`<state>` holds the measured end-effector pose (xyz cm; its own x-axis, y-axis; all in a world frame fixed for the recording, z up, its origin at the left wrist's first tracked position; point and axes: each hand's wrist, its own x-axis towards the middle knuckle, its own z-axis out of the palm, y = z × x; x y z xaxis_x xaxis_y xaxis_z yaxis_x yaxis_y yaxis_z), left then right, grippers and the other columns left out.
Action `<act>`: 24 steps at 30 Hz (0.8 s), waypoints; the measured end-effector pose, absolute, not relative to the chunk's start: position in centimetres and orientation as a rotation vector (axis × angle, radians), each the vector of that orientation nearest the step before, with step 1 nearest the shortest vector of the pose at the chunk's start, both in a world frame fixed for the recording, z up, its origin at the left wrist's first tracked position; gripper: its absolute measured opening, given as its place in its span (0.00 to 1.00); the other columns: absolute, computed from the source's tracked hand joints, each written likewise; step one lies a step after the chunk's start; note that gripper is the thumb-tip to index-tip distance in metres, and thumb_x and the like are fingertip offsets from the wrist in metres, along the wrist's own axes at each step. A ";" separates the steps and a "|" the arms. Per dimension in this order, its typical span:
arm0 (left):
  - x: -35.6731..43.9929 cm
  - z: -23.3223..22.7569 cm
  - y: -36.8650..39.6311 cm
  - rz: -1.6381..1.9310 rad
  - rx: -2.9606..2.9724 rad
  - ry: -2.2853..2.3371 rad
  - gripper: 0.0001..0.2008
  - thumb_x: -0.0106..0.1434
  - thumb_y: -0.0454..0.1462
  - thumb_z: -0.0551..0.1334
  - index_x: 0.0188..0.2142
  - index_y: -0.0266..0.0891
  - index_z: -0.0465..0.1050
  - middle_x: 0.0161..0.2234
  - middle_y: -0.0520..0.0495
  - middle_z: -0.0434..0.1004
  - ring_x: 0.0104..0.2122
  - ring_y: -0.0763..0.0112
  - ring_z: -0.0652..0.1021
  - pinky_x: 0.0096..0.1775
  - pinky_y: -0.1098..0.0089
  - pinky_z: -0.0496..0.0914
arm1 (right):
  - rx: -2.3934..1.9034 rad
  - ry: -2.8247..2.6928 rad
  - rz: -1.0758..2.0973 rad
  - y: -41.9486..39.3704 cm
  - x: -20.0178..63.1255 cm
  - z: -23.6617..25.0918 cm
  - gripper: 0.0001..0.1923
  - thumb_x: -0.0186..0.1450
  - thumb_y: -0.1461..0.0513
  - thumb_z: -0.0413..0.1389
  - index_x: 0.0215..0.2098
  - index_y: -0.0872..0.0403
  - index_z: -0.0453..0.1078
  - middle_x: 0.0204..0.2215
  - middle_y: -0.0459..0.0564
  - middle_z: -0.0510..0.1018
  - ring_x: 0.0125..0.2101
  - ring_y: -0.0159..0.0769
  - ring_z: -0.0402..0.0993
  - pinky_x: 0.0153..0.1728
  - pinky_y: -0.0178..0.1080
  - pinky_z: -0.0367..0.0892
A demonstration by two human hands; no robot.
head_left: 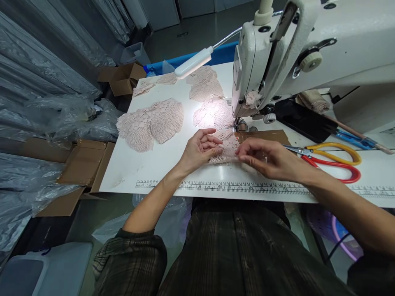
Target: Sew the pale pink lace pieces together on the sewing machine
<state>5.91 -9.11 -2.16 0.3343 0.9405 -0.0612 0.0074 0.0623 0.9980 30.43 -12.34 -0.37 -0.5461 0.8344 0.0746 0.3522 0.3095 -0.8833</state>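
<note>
Head view, looking down over a white worktop (160,164) with a printed ruler strip (234,188) along its near edge. Left hand (199,149) curled, fingers folded onto the left side of a small pink lace piece (226,149), pinching it near the middle of the worktop. Right hand (268,158) reaching in from the right, fingertips pressed together on the lace piece's right edge. Lace piece lying flat, just in front of the needle area of a white sewing machine (296,53) that fills the far right corner, partly on a brown cardboard sheet (271,135). Gooseneck lamp (193,63) above, throwing a bright spot on more lace (212,113) just behind the hands. Stack of fringed lace pieces (151,123) toward the left edge; further lace pieces (205,82) near the far edge. Scissors with yellow and red handles (333,160) right of the right hand, close to the near edge. Open cardboard box (121,78) on the floor beyond the far left corner. Plaid sleeve (129,255) at the bottom.
</note>
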 end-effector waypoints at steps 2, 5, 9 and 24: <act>5.9 -2.2 -9.1 0.916 1.332 0.975 0.29 0.53 0.33 0.74 0.52 0.34 0.67 0.39 0.46 0.81 0.33 0.76 0.80 0.40 0.72 0.76 | -0.973 -2.211 1.195 -13.1 31.4 0.2 0.12 0.65 0.50 0.63 0.36 0.49 0.79 0.44 0.52 0.80 0.40 0.40 0.77 0.43 0.42 0.69; 6.1 -2.2 -9.3 0.895 1.397 0.936 0.30 0.54 0.33 0.74 0.54 0.35 0.66 0.43 0.43 0.82 0.34 0.76 0.80 0.42 0.72 0.76 | -1.037 -2.206 1.109 -13.3 31.5 0.3 0.15 0.64 0.48 0.63 0.42 0.49 0.80 0.46 0.54 0.80 0.41 0.42 0.77 0.43 0.44 0.70; 6.2 -2.3 -9.6 0.899 1.470 0.844 0.34 0.57 0.36 0.74 0.59 0.38 0.62 0.55 0.36 0.78 0.36 0.76 0.82 0.44 0.70 0.77 | -1.169 -2.029 1.100 -12.0 29.6 -0.3 0.20 0.70 0.48 0.55 0.46 0.53 0.79 0.32 0.51 0.81 0.28 0.34 0.72 0.30 0.39 0.64; 6.0 -2.9 -9.9 0.921 1.481 0.857 0.45 0.59 0.41 0.73 0.70 0.49 0.52 0.65 0.33 0.67 0.36 0.74 0.84 0.44 0.69 0.79 | -1.165 -1.723 1.127 -11.6 26.3 -2.2 0.19 0.68 0.47 0.58 0.34 0.54 0.74 0.28 0.47 0.75 0.26 0.31 0.65 0.29 0.38 0.60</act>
